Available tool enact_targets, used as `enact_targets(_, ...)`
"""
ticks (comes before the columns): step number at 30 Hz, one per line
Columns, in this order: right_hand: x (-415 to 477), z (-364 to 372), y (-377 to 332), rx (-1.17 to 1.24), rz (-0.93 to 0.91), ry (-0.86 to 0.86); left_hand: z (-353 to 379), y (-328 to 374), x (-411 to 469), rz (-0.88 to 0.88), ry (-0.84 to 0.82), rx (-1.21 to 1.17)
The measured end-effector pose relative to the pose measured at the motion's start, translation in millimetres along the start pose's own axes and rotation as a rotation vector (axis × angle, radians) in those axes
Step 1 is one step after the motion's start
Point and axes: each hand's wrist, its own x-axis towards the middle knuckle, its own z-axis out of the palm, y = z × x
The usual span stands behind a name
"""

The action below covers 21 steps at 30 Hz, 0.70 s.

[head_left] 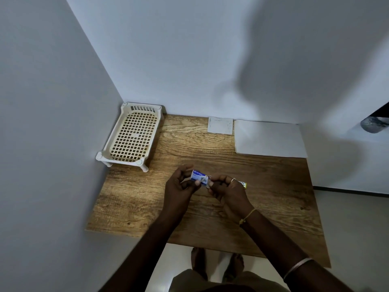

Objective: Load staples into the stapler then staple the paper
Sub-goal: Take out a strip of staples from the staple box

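Aloft — rectangular staple box [199, 177] (blue, cardboard)

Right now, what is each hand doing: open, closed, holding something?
Left hand: fingers curled round the blue staple box.
Right hand: pinches the same box's other end.

wooden table [210, 207], white walls [179, 60], pale floor [353, 218]

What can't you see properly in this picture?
Head view:
- small box: print blurred and too small to read; the left hand and right hand cover its ends.
- yellowish tip: the right hand hides the rest, so what it is stays unclear.
- small paper: marks too faint to read.
- dark object: cut off by the right edge.
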Motion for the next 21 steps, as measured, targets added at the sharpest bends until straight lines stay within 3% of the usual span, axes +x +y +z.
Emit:
enact_targets(5, 2.9, 1.6, 3.0, 0.119, 0.036, -0.013, 9.2, 5.4, -2.3, 0.179, 0.008, 0.153)
enact_targets(11, 2.9, -2.4, 6.4, 0.124, 0.029, -0.012, 7.3, 1.7, -2.1, 0.204, 0.055, 0.21)
enact_targets(17, -1.3, 0.3, 7.5, 0.115, 0.014, -0.017, 6.5, -1.8, -2.6, 0.192, 0.078, 0.137)
enact_targets(21, -6.1, 6.1, 8.5, -0.089, -0.106, -0.012, 4.4, -2.0, -3.0, 0.081, 0.103, -0.054)
